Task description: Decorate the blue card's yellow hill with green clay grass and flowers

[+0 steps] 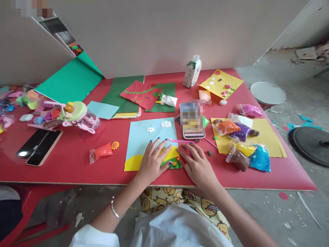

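Note:
A light blue picture sheet (140, 142) lies in front of me, with two white clay clouds (166, 124), a yellow band low down and a green patch with small flowers (177, 164) at its lower right. My left hand (153, 160) rests flat on the sheet, fingers spread, covering part of the yellow band. My right hand (199, 166) lies beside the sheet's right edge, fingers apart, fingertips near the flower patch. Neither hand shows anything in its grasp. A pink modelling tool (181, 140) lies just beyond the fingertips, in front of a phone (194, 134) with a blurred screen.
On the right, several bags of coloured clay (227, 127) lie on yellow paper (275, 140). A carton (192, 72) stands at the back. To the left are a red clay bag (102, 151), a sun-like flower (115, 145), a dark phone (45, 147) and a lidded jar (91, 120).

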A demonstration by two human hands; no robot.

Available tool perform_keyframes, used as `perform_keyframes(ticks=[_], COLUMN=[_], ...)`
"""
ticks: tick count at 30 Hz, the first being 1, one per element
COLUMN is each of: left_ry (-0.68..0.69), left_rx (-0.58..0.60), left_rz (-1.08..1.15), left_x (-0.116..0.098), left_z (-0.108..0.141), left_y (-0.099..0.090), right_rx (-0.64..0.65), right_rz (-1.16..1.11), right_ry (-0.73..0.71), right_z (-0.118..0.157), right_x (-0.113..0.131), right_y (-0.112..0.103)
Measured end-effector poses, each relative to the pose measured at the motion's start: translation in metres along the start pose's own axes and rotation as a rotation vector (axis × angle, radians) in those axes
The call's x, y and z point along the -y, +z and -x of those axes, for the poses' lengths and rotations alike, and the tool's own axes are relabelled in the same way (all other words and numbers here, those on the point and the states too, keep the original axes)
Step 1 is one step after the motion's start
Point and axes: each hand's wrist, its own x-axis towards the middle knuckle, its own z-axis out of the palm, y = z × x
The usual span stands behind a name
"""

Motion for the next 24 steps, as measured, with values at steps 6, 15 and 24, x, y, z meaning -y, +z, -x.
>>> perform_keyframes(ticks=[6, 15, 24], left_ry=[0.033, -0.108, -0.153], left_rx=[0.02, -0.006, -0.022], left_rz=[-0.039, 0.063, 0.021], left_x=[-0.004, -0.007, -0.008], left_z=[0.0, 0.009, 0.01], left_y=[0.001, 0.0, 0.0], right_rx=[0.003, -0.026, 0.051], right_rz=[-0.059, -0.138, -0.046], right_ry=[-0.004, 0.136, 0.054], right_z=[0.003, 0.005, 0.003], right_x=[-0.001, 0.0, 0.001], right_y=[-0.001, 0.001, 0.001])
